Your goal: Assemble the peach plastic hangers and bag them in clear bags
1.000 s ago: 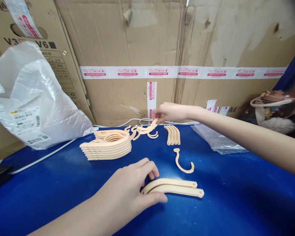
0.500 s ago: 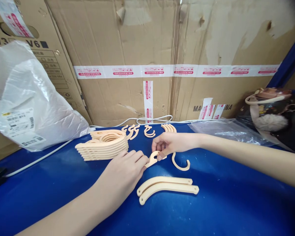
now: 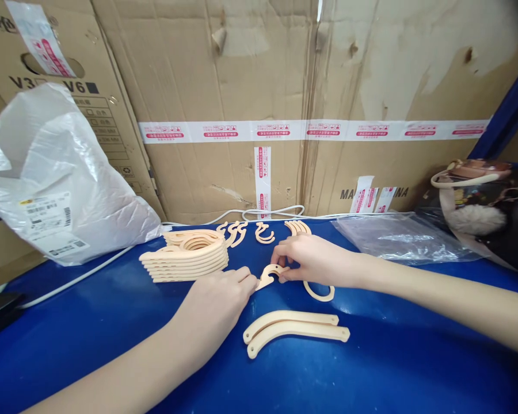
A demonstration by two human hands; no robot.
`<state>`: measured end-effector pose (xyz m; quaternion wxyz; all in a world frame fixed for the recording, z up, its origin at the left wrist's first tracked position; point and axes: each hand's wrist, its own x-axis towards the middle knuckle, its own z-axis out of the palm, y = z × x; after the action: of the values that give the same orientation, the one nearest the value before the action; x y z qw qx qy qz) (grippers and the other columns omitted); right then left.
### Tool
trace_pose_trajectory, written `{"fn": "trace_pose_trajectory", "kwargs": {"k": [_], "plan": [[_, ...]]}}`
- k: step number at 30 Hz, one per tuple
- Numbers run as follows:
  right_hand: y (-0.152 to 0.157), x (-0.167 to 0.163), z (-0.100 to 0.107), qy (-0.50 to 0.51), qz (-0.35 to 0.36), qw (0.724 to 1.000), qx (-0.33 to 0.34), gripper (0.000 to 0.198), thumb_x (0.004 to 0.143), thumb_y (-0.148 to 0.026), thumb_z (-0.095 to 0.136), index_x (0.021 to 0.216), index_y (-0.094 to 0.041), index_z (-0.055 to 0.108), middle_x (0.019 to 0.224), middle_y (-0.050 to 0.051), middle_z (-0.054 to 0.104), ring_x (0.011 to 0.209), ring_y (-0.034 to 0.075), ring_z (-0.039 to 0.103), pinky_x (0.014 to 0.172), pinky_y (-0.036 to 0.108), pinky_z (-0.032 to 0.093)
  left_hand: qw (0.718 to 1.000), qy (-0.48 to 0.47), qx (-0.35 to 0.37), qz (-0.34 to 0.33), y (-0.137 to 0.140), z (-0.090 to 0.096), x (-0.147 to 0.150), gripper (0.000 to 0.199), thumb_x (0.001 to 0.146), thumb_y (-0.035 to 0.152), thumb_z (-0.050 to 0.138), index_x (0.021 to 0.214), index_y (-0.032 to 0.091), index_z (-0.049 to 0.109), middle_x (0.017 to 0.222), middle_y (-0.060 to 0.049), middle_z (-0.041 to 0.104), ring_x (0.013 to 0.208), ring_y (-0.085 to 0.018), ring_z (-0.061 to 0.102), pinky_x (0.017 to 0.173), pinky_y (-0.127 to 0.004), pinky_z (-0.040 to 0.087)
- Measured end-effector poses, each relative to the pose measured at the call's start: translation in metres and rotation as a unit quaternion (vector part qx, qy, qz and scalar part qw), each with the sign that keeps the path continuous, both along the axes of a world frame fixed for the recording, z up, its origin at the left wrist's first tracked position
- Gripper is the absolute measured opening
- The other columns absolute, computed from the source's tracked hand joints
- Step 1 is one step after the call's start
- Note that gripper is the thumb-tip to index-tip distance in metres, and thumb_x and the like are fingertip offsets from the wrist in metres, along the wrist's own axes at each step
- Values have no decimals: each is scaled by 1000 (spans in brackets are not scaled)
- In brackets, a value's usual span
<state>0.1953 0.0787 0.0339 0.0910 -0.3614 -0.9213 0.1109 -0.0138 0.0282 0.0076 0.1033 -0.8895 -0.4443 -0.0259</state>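
Note:
Between my hands is a beige plastic hanger arm [image 3: 266,276] with a notch and a small hole near its raised end. My left hand [image 3: 218,299] is closed on its lower left end, hiding that part. At the other end, thumb and fingers of my right hand [image 3: 313,257] pinch the piece. Just below the right hand a beige hanger hook [image 3: 322,297] lies on the blue table [image 3: 384,356], its upper part covered by the hand. Closer to me, two curved hanger arms [image 3: 300,330] rest side by side.
Left of centre stands a neat stack of beige folded hangers [image 3: 185,261]. Behind are several small notched arms [image 3: 237,233], loose hooks [image 3: 265,233] and curved arms [image 3: 297,227]. A white cable [image 3: 216,217], plastic bag [image 3: 52,184], clear bag [image 3: 397,236], handbag [image 3: 470,201] and cardboard [image 3: 224,172] surround them.
My right hand has shifted slightly right and its grip on the raised end of the hanger arm has changed, showing more of it. The view has moved a little.

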Motion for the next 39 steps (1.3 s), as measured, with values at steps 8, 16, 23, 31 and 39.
{"fn": "trace_pose_trajectory", "kwargs": {"k": [8,16,23,31,39], "plan": [[-10,19,-15,-30,39,992,118,25,90,-27,58,113,-18,66,94,7,65,88,20,61,77,31,45,998,61,-28,9,-2,10,8,30,90,4,42,104,18,65,94,-4,67,82,-20,67,61,-25,46],[-17,23,-26,-35,31,979,201,23,95,-21,49,108,-16,68,91,8,66,87,21,57,78,35,40,995,86,-37,-24,-1,8,9,38,86,-2,45,115,14,64,101,-10,68,84,-24,68,73,-34,53],[-28,22,-26,-114,109,927,341,25,97,-13,42,100,-12,67,77,6,67,78,21,51,74,36,32,997,45,-59,-26,-2,7,3,37,92,3,43,120,15,63,113,-9,68,95,-24,68,84,-35,54],[-27,25,-26,-119,80,930,337,22,93,-15,51,110,-13,65,93,7,63,86,22,52,76,35,35,999,28,5,-37,-2,-2,6,34,90,7,47,120,11,64,113,-14,68,95,-29,69,81,-42,57],[-27,56,-20,-136,54,925,350,25,87,-6,52,105,-15,66,91,8,62,81,20,53,70,33,36,996,-20,53,-66,5,-10,6,34,90,9,48,120,8,64,116,-14,68,98,-29,68,82,-42,57]]}}
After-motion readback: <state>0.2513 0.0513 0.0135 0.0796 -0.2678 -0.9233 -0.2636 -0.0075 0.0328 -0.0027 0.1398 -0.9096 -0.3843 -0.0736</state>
